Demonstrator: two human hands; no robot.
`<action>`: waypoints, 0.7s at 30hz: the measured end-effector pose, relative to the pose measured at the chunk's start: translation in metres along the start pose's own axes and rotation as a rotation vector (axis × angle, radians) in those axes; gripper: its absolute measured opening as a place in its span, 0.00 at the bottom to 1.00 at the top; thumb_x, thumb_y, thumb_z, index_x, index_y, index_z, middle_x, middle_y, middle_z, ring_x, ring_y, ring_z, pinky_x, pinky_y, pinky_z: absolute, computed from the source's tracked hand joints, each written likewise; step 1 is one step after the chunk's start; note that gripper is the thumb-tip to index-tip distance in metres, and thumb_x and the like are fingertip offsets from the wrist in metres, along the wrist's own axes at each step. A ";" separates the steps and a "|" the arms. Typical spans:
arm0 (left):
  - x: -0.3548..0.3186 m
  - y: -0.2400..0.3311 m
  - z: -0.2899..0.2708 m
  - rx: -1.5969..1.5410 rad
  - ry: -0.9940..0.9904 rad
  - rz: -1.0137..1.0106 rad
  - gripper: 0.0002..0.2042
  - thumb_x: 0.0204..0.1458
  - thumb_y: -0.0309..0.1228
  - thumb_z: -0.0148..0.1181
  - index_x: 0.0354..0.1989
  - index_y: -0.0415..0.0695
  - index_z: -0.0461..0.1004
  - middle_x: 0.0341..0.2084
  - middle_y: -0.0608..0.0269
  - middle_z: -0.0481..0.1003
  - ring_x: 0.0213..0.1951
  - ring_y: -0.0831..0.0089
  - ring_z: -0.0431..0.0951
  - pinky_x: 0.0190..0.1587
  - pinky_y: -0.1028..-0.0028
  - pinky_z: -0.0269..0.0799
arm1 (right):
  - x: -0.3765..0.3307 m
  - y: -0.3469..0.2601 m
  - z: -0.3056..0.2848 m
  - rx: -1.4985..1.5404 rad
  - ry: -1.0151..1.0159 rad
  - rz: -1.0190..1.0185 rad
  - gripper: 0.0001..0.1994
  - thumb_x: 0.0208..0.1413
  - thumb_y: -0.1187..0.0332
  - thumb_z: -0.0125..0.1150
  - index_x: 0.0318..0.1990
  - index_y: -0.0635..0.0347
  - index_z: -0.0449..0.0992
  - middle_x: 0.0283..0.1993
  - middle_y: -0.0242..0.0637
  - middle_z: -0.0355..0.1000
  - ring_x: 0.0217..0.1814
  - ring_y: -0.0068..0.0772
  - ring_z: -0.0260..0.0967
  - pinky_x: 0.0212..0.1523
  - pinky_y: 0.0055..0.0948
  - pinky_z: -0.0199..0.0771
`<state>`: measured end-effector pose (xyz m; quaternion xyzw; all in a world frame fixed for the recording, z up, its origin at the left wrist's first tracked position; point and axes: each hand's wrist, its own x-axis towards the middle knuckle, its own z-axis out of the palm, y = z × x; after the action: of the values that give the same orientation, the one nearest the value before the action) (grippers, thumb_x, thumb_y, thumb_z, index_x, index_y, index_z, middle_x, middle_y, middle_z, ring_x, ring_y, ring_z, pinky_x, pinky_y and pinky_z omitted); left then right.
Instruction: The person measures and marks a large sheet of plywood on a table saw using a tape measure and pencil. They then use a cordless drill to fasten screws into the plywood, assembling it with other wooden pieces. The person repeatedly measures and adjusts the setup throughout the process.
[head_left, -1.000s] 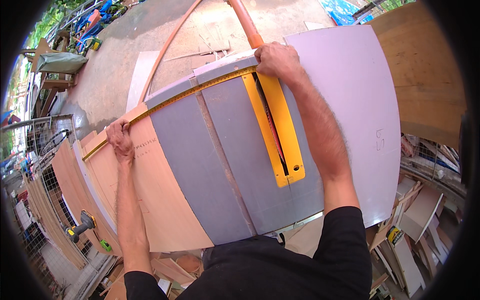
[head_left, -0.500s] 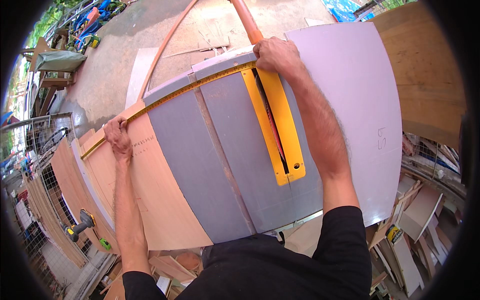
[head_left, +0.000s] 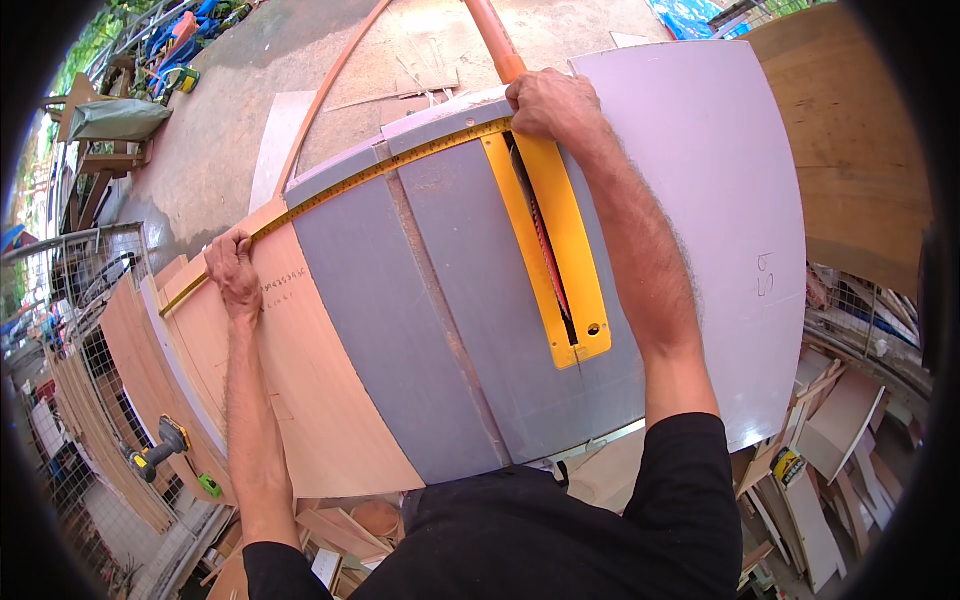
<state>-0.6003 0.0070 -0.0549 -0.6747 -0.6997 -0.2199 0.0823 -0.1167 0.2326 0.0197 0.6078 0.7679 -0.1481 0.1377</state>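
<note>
A yellow tape measure (head_left: 345, 186) lies stretched along the far side of a grey saw table (head_left: 370, 290). My left hand (head_left: 236, 278) is closed on the tape over the pale wooden side board (head_left: 310, 380); the tape runs on past it to a white strip (head_left: 180, 350). My right hand (head_left: 556, 104) is curled at the tape's other end, at the far end of the yellow throat plate (head_left: 575, 230), and hides what its fingers grip. The saw blade (head_left: 543, 240) shows in the plate's long slot.
Right of the plate lies a large pale lilac panel (head_left: 720, 200). A cordless tool (head_left: 160, 450) rests at the left on more boards. Beyond the table is an orange pipe (head_left: 495, 40). Wood offcuts (head_left: 830, 440) crowd the lower right, beside a brown board (head_left: 850, 130).
Both hands keep their places on the tape. The view has shifted very slightly; nothing else visibly moves.
</note>
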 end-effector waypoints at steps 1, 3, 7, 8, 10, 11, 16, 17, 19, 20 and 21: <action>0.000 -0.001 0.001 -0.012 0.015 0.011 0.02 0.67 0.27 0.63 0.44 0.44 0.78 0.39 0.57 0.78 0.45 0.54 0.75 0.54 0.57 0.68 | 0.002 0.002 0.002 -0.006 0.013 -0.006 0.13 0.52 0.70 0.63 0.41 0.42 0.90 0.40 0.31 0.87 0.49 0.32 0.84 0.61 0.49 0.77; -0.002 -0.004 0.004 -0.016 0.004 0.035 0.03 0.66 0.25 0.60 0.44 0.44 0.78 0.39 0.56 0.78 0.46 0.54 0.76 0.54 0.57 0.68 | 0.008 0.007 0.011 -0.003 0.062 -0.053 0.13 0.53 0.69 0.63 0.42 0.42 0.90 0.42 0.32 0.88 0.50 0.35 0.85 0.61 0.50 0.79; -0.011 -0.017 0.013 -0.205 0.000 -0.045 0.12 0.54 0.21 0.47 0.41 0.43 0.77 0.36 0.55 0.77 0.43 0.53 0.76 0.52 0.58 0.69 | 0.023 0.017 0.022 -0.054 0.060 -0.047 0.15 0.57 0.56 0.69 0.41 0.55 0.90 0.43 0.45 0.87 0.45 0.52 0.86 0.47 0.51 0.86; -0.011 -0.020 0.014 -0.245 0.022 -0.016 0.11 0.55 0.24 0.48 0.41 0.44 0.78 0.36 0.57 0.76 0.43 0.54 0.75 0.51 0.60 0.69 | 0.023 0.019 0.022 -0.096 0.044 -0.102 0.12 0.59 0.59 0.68 0.41 0.56 0.89 0.43 0.46 0.87 0.47 0.51 0.87 0.48 0.52 0.86; -0.014 -0.020 0.015 -0.174 0.052 -0.019 0.09 0.55 0.26 0.51 0.39 0.43 0.78 0.35 0.55 0.76 0.43 0.54 0.76 0.51 0.57 0.69 | 0.026 0.015 0.019 -0.167 0.060 -0.168 0.15 0.58 0.57 0.68 0.43 0.58 0.90 0.45 0.49 0.87 0.49 0.54 0.86 0.51 0.53 0.85; -0.010 -0.021 0.015 -0.171 0.074 -0.014 0.08 0.54 0.27 0.54 0.38 0.46 0.79 0.34 0.58 0.77 0.42 0.55 0.76 0.50 0.56 0.68 | 0.023 0.015 0.019 -0.135 0.124 -0.183 0.15 0.55 0.60 0.67 0.43 0.59 0.90 0.46 0.49 0.86 0.50 0.56 0.85 0.53 0.53 0.84; -0.008 -0.009 0.014 -0.112 0.170 -0.095 0.03 0.56 0.32 0.70 0.37 0.55 0.82 0.38 0.68 0.78 0.46 0.60 0.75 0.55 0.59 0.69 | 0.016 0.018 0.013 -0.015 0.167 -0.185 0.11 0.49 0.62 0.68 0.38 0.57 0.86 0.47 0.52 0.85 0.52 0.60 0.82 0.53 0.53 0.82; -0.008 -0.008 0.012 -0.125 0.175 -0.112 0.04 0.56 0.33 0.71 0.37 0.56 0.82 0.39 0.70 0.78 0.47 0.61 0.75 0.57 0.59 0.68 | 0.018 0.018 0.011 -0.024 0.134 -0.178 0.12 0.48 0.62 0.69 0.37 0.58 0.85 0.47 0.52 0.85 0.52 0.61 0.82 0.53 0.53 0.81; -0.009 -0.007 0.011 -0.140 0.156 -0.155 0.05 0.56 0.34 0.73 0.38 0.57 0.83 0.42 0.72 0.79 0.50 0.61 0.74 0.60 0.59 0.68 | 0.022 0.021 0.012 -0.036 0.118 -0.192 0.13 0.47 0.61 0.71 0.37 0.59 0.84 0.47 0.53 0.84 0.52 0.62 0.81 0.53 0.54 0.81; -0.010 -0.006 0.011 -0.147 0.136 -0.184 0.05 0.57 0.35 0.73 0.39 0.57 0.83 0.43 0.72 0.79 0.52 0.61 0.73 0.61 0.58 0.67 | 0.023 0.022 0.013 -0.042 0.136 -0.214 0.13 0.46 0.61 0.71 0.37 0.59 0.84 0.47 0.53 0.84 0.52 0.62 0.81 0.53 0.54 0.81; -0.010 -0.006 0.012 -0.160 0.080 -0.233 0.05 0.57 0.36 0.73 0.39 0.58 0.83 0.45 0.73 0.79 0.53 0.61 0.73 0.62 0.58 0.67 | 0.025 0.023 0.013 -0.052 0.140 -0.218 0.13 0.46 0.61 0.71 0.37 0.59 0.84 0.48 0.53 0.84 0.53 0.62 0.81 0.53 0.54 0.81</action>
<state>-0.6029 0.0027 -0.0711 -0.5839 -0.7498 -0.3097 0.0299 -0.0992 0.2549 -0.0039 0.5260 0.8406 -0.0994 0.0826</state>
